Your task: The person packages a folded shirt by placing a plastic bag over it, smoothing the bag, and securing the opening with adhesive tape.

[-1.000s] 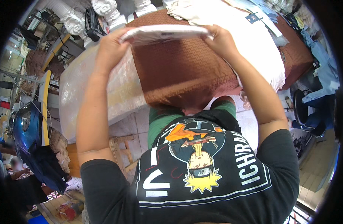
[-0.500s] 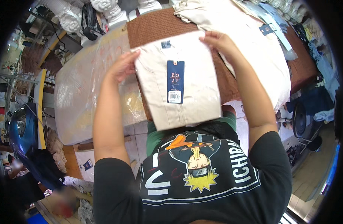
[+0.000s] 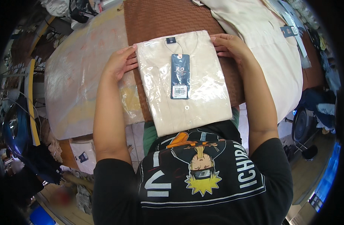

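Note:
A folded cream shirt in a clear plastic bag (image 3: pixel 202 93) lies flat on the brown cloth-covered table (image 3: pixel 157 18), its near end reaching my body. A dark blue hang tag (image 3: pixel 179 76) lies on its front. My left hand (image 3: pixel 120 63) presses the bag's upper left edge. My right hand (image 3: pixel 231 47) holds the upper right corner, fingers flat on the plastic.
A stack of clear plastic bags (image 3: pixel 82 78) lies to the left on the table. Loose cream shirts with tags (image 3: pixel 269 48) are spread at the right. Clutter and a blue object (image 3: pixel 14 127) stand at the far left; a black stool (image 3: pixel 305 131) is at the right.
The bagged shirt was held up edge-on far from me, then tipped toward me and laid flat on the brown cloth. Both hands stayed on its top corners.

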Demonstrator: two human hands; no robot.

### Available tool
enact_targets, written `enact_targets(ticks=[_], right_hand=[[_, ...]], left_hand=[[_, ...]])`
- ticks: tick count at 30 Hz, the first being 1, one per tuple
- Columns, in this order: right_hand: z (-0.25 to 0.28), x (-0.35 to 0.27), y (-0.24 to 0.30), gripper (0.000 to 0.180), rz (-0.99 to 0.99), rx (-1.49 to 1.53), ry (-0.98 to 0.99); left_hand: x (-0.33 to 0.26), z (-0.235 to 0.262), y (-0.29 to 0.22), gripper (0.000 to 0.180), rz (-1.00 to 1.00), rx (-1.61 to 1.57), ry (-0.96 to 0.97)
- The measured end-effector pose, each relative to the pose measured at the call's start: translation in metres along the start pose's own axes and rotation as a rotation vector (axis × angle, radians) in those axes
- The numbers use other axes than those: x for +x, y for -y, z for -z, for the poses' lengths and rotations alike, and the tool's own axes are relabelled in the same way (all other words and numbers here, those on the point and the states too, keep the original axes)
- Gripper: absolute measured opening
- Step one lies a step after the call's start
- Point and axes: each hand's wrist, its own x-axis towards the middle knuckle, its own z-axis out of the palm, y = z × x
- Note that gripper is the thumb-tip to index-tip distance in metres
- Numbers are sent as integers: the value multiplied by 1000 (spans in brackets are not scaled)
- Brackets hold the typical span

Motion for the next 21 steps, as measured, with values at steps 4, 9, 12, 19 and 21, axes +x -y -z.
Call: enact_targets(ticks=[4, 9, 12, 19, 21], right_hand=[[-4, -5, 8, 35, 6, -77, -2], [-3, 1, 4, 30, 97, -121, -1], [-2, 7, 1, 29, 142, -117, -53], [19, -35, 4, 31, 266, -217, -172], [27, -52, 7, 30, 345, -251, -165]], left_hand=[[0, -1, -4, 38, 7, 120, -54], [0, 1, -9, 33, -99, 133, -39], [3, 1, -14, 34, -83, 151, -90], [-144, -130, -43, 40, -1086, 764, 285], [-206, -182, -46, 36, -1346, 354, 1011]])
